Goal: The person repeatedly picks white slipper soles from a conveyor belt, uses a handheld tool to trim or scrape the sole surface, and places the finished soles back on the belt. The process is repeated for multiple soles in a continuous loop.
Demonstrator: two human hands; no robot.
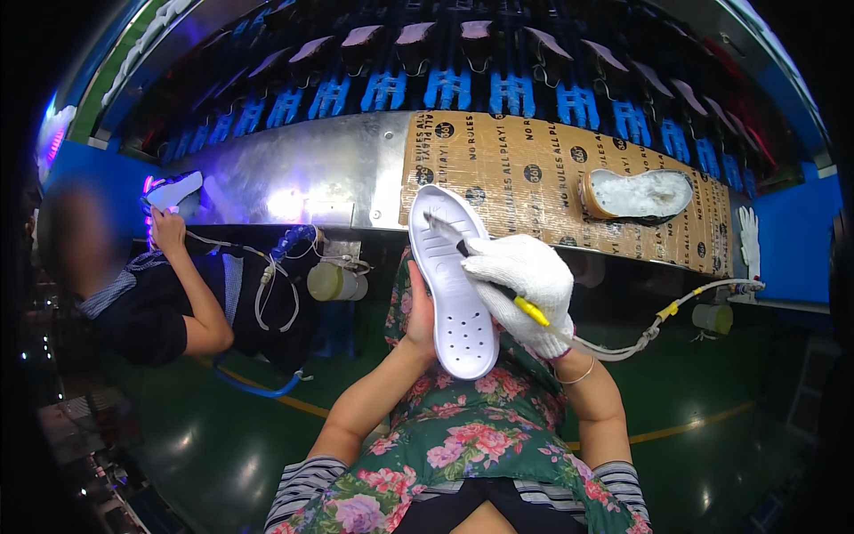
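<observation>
A white shoe sole (pixel 467 311) with a raised rim stands tilted in front of me. Its heel end shows rows of small holes, and ridges cross the other end. My bare left hand (pixel 419 311) grips it along the left edge. On my right hand (pixel 527 278) is a white knitted glove, and its fingers are closed around a brush (pixel 439 224) with a dark collar. The brush tip rests on or just over the inside of the sole near the far end. A pale hose (pixel 614 352) with a yellow fitting (pixel 531 311) runs from beneath that hand toward the right.
Printed brown cardboard (pixel 543 200) covers part of a metal bench (pixel 329 169). On it lies a sole-shaped item with a whitish, smeared inside (pixel 645 193). Behind, shoe uppers hang above blue holders (pixel 447 89). A co-worker at left holds a light shoe part (pixel 175 191). Another white glove (pixel 749 240) hangs right.
</observation>
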